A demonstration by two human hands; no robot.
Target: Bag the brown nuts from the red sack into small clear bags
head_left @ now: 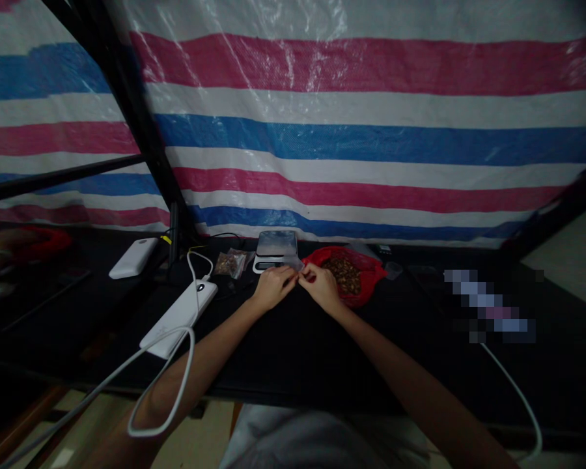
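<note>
Clear plastic, probably a small bag [297, 264], was pinched between both hands at table centre; too dim and small to read its contents. Left hand [272, 286] and right hand [322, 286] were both closed narrow on it, fingertips nearly touching. Just beyond sat a scale [275, 251]; to its right a red bag [366, 270] of brown pieces, partly hidden by the right hand. Small filled packet [229, 263] lay left of the scale. White power bank [178, 317] and cable [161, 384] sat near left. Blurred patch far right was unreadable.
</note>
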